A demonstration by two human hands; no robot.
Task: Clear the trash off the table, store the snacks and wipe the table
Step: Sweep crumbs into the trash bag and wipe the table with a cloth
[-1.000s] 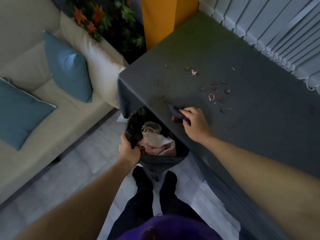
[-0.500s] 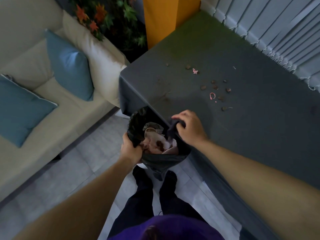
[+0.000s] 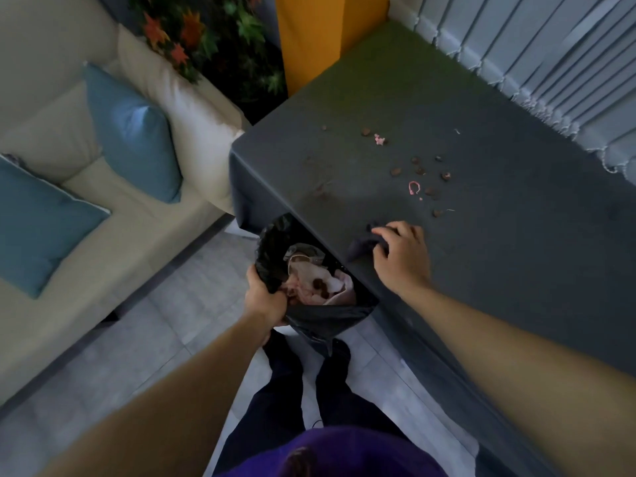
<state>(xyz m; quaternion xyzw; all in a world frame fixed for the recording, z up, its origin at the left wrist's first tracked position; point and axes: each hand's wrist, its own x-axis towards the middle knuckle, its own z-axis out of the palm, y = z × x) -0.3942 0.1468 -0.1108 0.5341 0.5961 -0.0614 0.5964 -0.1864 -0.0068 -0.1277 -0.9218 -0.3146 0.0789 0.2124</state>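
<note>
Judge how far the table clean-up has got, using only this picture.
Done: crumpled trash lies in the black bag, which the left hand holds at the table edge. In hand: the right hand grips a dark cloth on the table. Left: brown and pink crumbs farther out.

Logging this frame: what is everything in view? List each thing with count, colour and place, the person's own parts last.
table: one, dark grey, right half
brown crumbs: about a dozen, scattered mid-table
pink scraps: two or three, among the crumbs
cloth: one, dark, on the table near its edge
trash bag: one, black, open beside the table's edge, pale waste inside
sofa: one, cream, left
cushions: two, blue, on the sofa
plant: one, red, orange and green leaves, top centre
pillar: one, yellow, top centre
blinds: one set, pale grey, top right
floor: grey tiles, bottom left
legs: two, dark trousers, bottom centre
left hand: grips the bag's rim
right hand: fingers curled on the cloth
</note>
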